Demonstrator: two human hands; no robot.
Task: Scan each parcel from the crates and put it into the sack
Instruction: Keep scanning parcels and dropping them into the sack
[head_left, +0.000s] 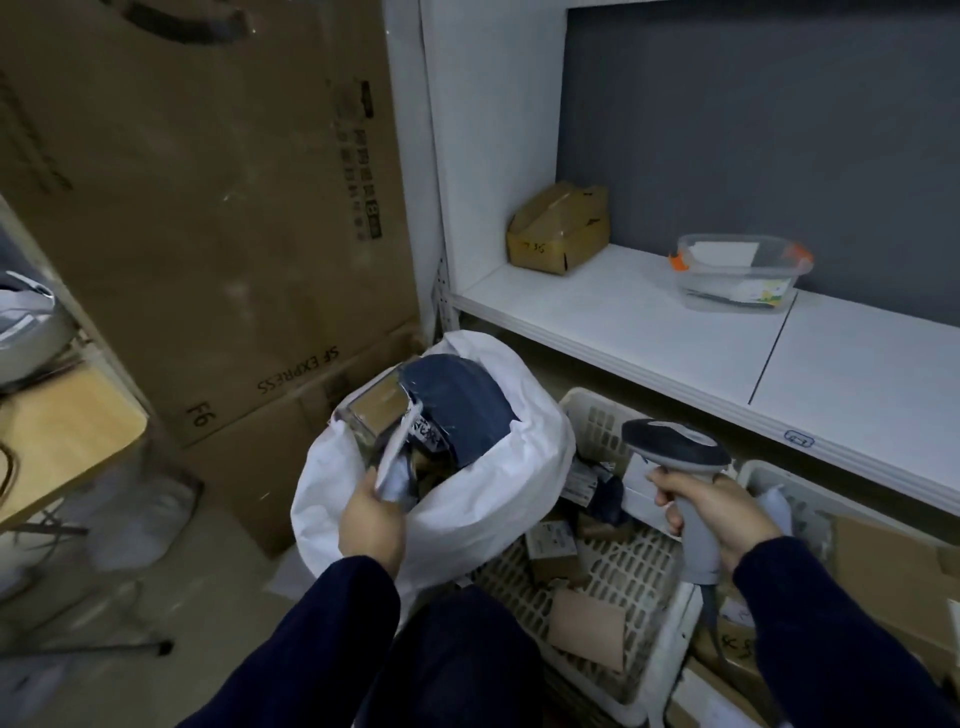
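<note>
Shelf, one sack, two crates, one scanner, parcel

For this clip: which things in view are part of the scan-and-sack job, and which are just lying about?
Job: white sack; wrapped parcel gripped by the left hand at its mouth; scanner in the right hand; crate of parcels.
Lying about: small cardboard box and clear tub on the shelf; tall cartons; wooden table.

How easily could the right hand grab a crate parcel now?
Probably not as is: the right hand grips the scanner, so its fingers are occupied, though the crate lies open right below it.
</note>
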